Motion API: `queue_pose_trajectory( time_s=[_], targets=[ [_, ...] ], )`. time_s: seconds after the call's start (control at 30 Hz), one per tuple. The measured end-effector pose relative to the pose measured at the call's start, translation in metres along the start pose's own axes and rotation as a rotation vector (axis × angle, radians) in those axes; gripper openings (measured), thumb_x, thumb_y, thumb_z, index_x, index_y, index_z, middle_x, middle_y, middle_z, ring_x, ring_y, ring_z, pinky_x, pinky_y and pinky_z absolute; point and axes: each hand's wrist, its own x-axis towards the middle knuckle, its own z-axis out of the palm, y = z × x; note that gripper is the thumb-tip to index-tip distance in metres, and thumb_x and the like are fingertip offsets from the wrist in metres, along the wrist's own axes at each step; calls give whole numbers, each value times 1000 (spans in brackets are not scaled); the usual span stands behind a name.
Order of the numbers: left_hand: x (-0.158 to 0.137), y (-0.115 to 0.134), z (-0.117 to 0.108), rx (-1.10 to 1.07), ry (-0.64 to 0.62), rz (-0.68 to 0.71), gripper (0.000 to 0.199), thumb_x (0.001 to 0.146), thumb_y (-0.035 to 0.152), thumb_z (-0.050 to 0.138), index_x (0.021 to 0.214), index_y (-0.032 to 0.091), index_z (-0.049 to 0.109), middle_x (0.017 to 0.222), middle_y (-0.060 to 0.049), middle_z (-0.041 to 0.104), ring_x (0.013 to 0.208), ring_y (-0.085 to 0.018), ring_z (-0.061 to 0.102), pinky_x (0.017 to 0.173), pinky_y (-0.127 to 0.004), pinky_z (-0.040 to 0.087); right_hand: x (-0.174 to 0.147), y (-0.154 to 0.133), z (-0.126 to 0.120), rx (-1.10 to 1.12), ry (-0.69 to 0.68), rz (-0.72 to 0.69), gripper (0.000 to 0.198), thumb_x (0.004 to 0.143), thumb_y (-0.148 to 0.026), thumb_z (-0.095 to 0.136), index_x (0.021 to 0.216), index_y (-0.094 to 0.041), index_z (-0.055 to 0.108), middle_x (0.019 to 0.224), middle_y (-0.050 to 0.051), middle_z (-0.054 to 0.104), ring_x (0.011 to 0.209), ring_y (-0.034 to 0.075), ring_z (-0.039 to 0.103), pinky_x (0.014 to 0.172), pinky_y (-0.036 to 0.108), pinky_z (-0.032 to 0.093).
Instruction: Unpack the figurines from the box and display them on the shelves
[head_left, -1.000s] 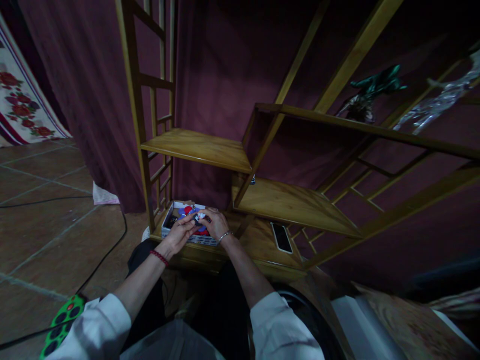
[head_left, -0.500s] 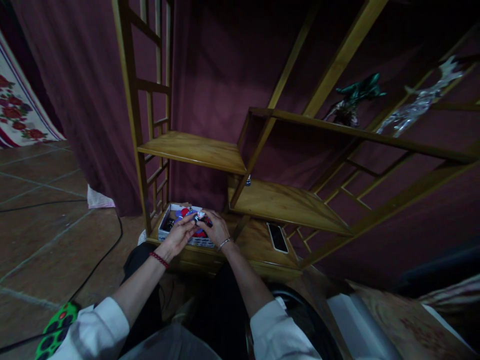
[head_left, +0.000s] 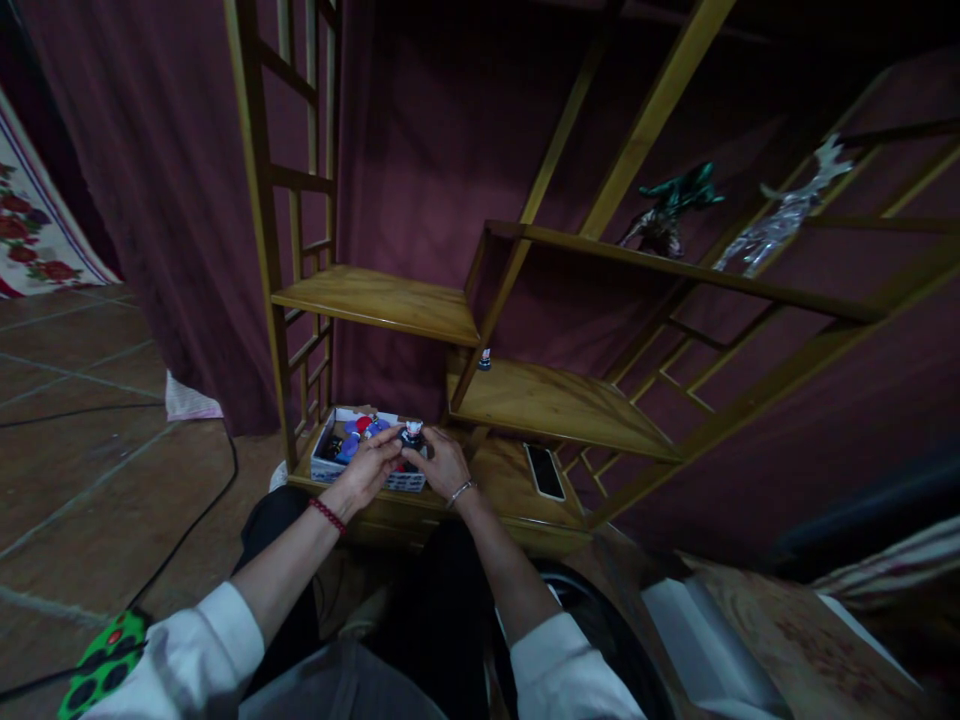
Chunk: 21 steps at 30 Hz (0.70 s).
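Observation:
Between my two hands is a small figurine with a white head and a dark base, held upright. My left hand grips it from the left, fingertips on its base. From the other side my right hand closes on it with thumb and fingers. Just behind and below them sits a patterned cardboard box holding purple, red and dark pieces, partly hidden by my hands. A similar small figurine stands at the left end of the middle shelf, by the post.
A wooden display shelf spans the front. On its lowest board lies a phone. A green sculpture and a clear deer figure stand higher up at right. A green power strip with a cable lies on the floor at left.
The figurine has turned more upright and come into clearer view between my hands. My view has shifted slightly, so the shelf's right side appears farther left.

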Motion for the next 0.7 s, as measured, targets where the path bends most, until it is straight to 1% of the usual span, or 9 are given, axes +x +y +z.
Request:
queue_pose_trajectory(
  time_s=[0.17,0.27,0.43,0.53,0.6,0.7],
  targets=[
    [-2,-4,10,17,-41,-5,28,65,4,62,91,12,64,85,-5,66,78,-12,59,80,-27,44,-6,2,-11,-40,16,-8,18,75,-32,59,86,-18,58,85,5,61,81,17,55,74,29,44],
    [-3,-8,15,20,-27,5,29,63,4,64,90,13,63,84,-5,64,76,-12,59,76,-27,44,-10,7,-15,-49,14,17,19,73,-31,60,86,-17,59,82,4,62,76,16,56,71,27,44],
    [-2,-16,22,67,-16,31,29,59,7,68,87,14,61,70,0,60,68,-10,57,72,-26,44,-17,13,-22,-29,14,80,27,71,-30,63,95,-20,59,80,1,63,66,13,55,65,25,45],
    [-2,-20,26,99,-22,41,30,57,10,70,85,14,60,67,1,58,67,-9,56,73,-26,43,-21,13,-28,-29,11,88,22,72,-32,61,90,-19,60,75,0,62,63,12,54,61,24,45],
    [-2,-22,29,124,-30,54,31,56,11,71,85,14,60,66,2,57,66,-9,55,73,-26,43,-24,14,-34,-28,23,78,22,72,-32,61,89,-19,60,77,1,62,63,12,54,61,24,45],
    [-2,-26,34,168,-65,70,31,56,14,71,86,14,61,67,1,58,68,-10,55,74,-27,42,-27,16,-42,2,44,49,25,72,-31,61,93,-19,60,88,3,61,66,12,55,62,24,47]
  ],
)
